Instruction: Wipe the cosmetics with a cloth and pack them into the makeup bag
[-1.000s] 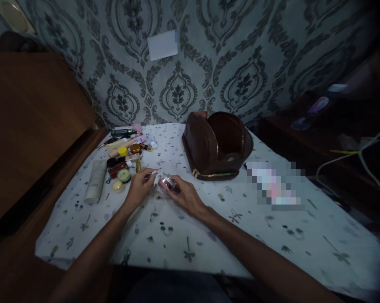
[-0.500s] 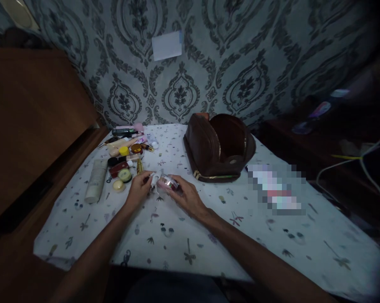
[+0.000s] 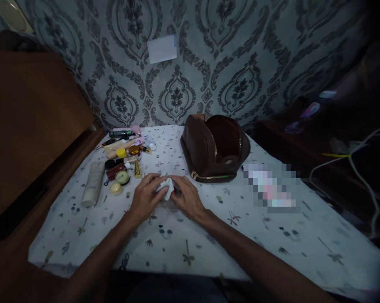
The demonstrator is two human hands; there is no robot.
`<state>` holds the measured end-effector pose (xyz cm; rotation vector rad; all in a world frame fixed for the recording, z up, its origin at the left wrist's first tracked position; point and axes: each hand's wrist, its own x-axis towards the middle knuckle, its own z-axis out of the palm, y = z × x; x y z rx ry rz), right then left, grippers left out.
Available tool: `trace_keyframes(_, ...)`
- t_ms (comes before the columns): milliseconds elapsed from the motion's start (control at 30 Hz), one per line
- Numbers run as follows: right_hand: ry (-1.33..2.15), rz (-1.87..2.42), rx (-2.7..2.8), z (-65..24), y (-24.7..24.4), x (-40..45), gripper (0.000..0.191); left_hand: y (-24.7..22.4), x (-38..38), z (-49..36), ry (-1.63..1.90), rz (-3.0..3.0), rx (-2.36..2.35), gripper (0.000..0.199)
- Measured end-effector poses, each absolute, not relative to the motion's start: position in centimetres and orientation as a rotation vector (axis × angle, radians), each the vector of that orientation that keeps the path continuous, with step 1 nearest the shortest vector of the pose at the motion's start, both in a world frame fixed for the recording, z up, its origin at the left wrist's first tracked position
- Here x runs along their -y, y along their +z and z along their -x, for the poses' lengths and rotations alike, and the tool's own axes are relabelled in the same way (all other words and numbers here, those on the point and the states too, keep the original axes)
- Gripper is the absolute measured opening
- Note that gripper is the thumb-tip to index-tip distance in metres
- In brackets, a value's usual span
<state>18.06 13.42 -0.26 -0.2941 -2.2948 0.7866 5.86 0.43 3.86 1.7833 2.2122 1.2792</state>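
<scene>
My left hand [image 3: 146,197] is closed on a crumpled white tissue [image 3: 168,188], which is pressed against a small round clear-lidded container. That container [image 3: 176,186] is gripped by my right hand [image 3: 189,198], and the tissue and fingers hide most of it. Both hands meet just above the patterned tablecloth [image 3: 164,252]. Left of them lie a gold bottle [image 3: 137,169], a round pot with a greenish top [image 3: 122,177] and a small cream-coloured pot [image 3: 116,188]. Behind my right hand stands a brown cosmetic bag [image 3: 197,145] with its top gaping.
A large squeeze tube [image 3: 93,184] lies at the left. More cosmetics, including a yellow-capped item [image 3: 121,152] and an amber-lidded jar [image 3: 134,150], are clustered behind it. A pixelated item [image 3: 268,185] lies right of the bag. A pale cable [image 3: 362,168] hangs at far right.
My left hand has moved right, bringing the tissue onto the container in my right hand. The container is now mostly covered. The view has shifted slightly.
</scene>
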Motion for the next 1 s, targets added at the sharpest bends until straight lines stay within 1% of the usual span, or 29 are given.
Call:
trace_keyframes(167, 0.892, 0.241, 2.208, -18.0, -0.6, -13.5, 0.033, 3.7, -0.7, -5.8, 1.352, -1.712, -2.207, 0.026)
trace_keyframes(300, 1.074, 0.289, 2.155, -17.8, -1.0, -13.6, 0.032, 3.8, -0.8, -5.4, 1.454, -1.656, -2.152, 0.024)
trace_keyframes(433, 1.277, 0.367, 2.103, -17.6, -0.8, -13.6, 0.033, 3.7, -0.8, -4.8, 1.505, -1.642, -2.122, 0.026)
trace_keyframes(567, 1.378, 0.349, 2.113, -17.5, -0.4, -13.6, 0.030, 3.1, -0.7, -4.0, 1.536, -1.547, -2.152, 0.031)
trace_keyframes(700, 1.390, 0.367, 2.146, -17.6, -0.1, -13.4, 0.027, 2.5, -0.5, -3.2, 1.504, -1.455, -2.229, 0.034)
trace_keyframes(833, 1.352, 0.323, 2.153, -17.6, -0.1, -13.4, 0.035, 2.4, -0.4, -3.1, 1.452, -1.620, -2.247, 0.039)
trace_keyframes(1000, 1.119, 0.259, 2.150, -17.5, -0.3, -13.5, 0.034, 3.0, -0.2, -3.9, 1.421, -1.747, -2.217, 0.039)
